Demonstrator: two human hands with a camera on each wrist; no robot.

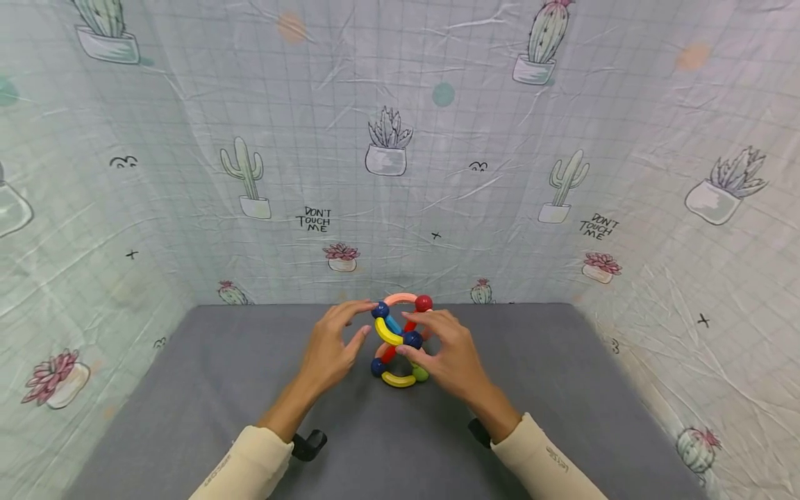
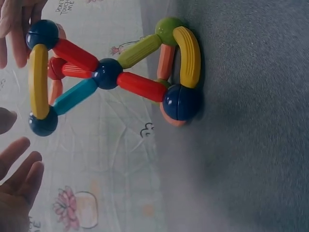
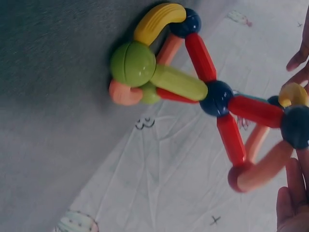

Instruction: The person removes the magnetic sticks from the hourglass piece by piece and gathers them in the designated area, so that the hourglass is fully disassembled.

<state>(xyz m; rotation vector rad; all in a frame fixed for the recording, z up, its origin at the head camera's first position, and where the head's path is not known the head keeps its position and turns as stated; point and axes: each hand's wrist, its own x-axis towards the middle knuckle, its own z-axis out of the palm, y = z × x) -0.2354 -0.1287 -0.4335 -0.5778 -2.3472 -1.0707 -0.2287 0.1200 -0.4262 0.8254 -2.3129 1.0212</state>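
A construction of coloured balls and rods stands upright, narrowing at a middle blue ball (image 2: 107, 73). Below it are a yellow curved rod (image 1: 398, 380), a green ball (image 3: 133, 65) and salmon curved rods. Straight red rods and a turquoise rod (image 2: 75, 96) rise to the top ring. There, another yellow curved rod (image 2: 38, 81) joins two blue balls, and salmon curved rods meet a red ball (image 1: 423, 303). My left hand (image 1: 328, 351) has its fingertips right at the top left blue ball (image 1: 380, 310). The relaxed fingers of my right hand (image 1: 459, 354) surround the front right blue ball (image 1: 412, 339).
The construction stands on a grey tabletop (image 1: 250, 389), near its back edge. Behind and at both sides hangs a pale cloth (image 1: 400, 229) printed with potted cacti. Dark straps (image 1: 309, 444) are worn at both wrists, beside the beige sleeves (image 1: 250, 458).
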